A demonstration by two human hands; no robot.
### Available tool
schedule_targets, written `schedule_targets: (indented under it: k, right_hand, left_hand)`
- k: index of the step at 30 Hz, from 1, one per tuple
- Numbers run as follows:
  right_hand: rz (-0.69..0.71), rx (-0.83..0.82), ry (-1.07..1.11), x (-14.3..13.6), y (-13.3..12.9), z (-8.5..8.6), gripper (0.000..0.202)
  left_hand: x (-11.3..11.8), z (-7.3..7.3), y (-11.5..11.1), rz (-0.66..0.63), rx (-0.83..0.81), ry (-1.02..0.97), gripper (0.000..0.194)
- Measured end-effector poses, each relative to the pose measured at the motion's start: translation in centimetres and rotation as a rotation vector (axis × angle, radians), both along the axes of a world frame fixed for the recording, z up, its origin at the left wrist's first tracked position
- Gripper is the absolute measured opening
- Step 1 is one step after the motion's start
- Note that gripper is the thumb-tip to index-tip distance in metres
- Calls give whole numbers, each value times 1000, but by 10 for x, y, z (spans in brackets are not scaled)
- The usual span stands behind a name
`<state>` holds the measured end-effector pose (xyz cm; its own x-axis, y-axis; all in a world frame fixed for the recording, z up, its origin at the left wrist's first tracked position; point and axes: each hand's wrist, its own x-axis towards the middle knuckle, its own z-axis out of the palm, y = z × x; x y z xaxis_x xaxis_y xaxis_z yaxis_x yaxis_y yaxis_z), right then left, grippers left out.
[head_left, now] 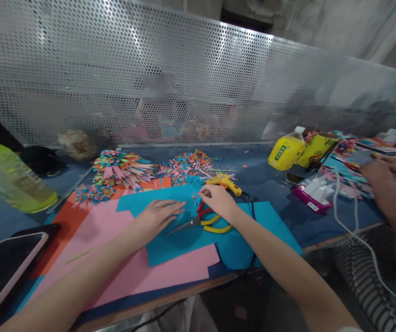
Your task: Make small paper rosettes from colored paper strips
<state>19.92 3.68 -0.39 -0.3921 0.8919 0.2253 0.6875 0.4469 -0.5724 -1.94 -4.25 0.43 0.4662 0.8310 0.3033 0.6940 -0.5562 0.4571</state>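
Note:
My left hand [159,217] lies open over blue paper [260,226], its fingers stretched out and nothing visible in them. My right hand [219,199] is closed in a pinch beside a small cluster of blue and red paper bits [196,198]; whatever the fingertips hold is too small to name. Right behind that hand lies a yellow glue gun [231,184] with a black cord. Below it, scissors or pliers [215,227] with yellow handles point left, and a red-handled tool [203,212], partly hidden by my wrist, lies against them.
Fringed paper strips [123,168] and cut scraps [191,163] are heaped behind the paper. Pink sheets [180,279] lie in front. A phone [7,276] and tilted bottle [14,175] are at left. Yellow-labelled bottle [286,150], tissue pack [312,198], white cable [343,226] and another person's hands [378,173] are right.

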Motion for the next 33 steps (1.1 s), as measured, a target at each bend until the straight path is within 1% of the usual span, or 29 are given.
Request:
schedule_targets:
  k: [2,5,8,10,13,16,18,20,22,25,29,31,33]
  right_hand:
    - [-36,31,-25,0,-1,3,15]
    - [-53,63,-36,1,-3,7,15]
    - [-46,58,-39,2,-6,10,15]
    - [-45,56,-36,3,-7,12,15]
    - [-52,60,-25,4,-8,13,14]
    - [-50,68,-18,5,-9,15,14]
    - [-50,70,-15,5,-9,16,14]
    - [-52,69,-15,6,-9,16,14]
    - [-50,68,-16,6,-9,15,14]
    - [-37,72,-8,7,-9,15,14]
    - [-32,77,-11,7,-9,15,14]
    - [-30,89,-11,7,-9,15,13]
    - [-24,101,-4,7,-9,14,12]
  left_hand:
    - [5,-7,5,-52,41,164,43]
    - [8,-14,10,-80,151,324,47]
    - [6,-16,10,-67,252,426,47]
    - [2,-14,8,-31,283,448,46]
    - [-8,-9,1,12,242,379,47]
    - [-22,-6,-6,10,166,287,55]
    - [-26,-7,-10,4,125,290,60]
    - [-26,-7,-12,36,82,308,66]
    - [-22,-8,-14,99,35,307,68]
    - [-13,-8,-15,166,-17,276,61]
    - [-9,-11,-14,196,-5,241,51]
    - [-10,-11,-12,231,-10,178,50]
    - [-14,-11,-8,306,-45,57,52]
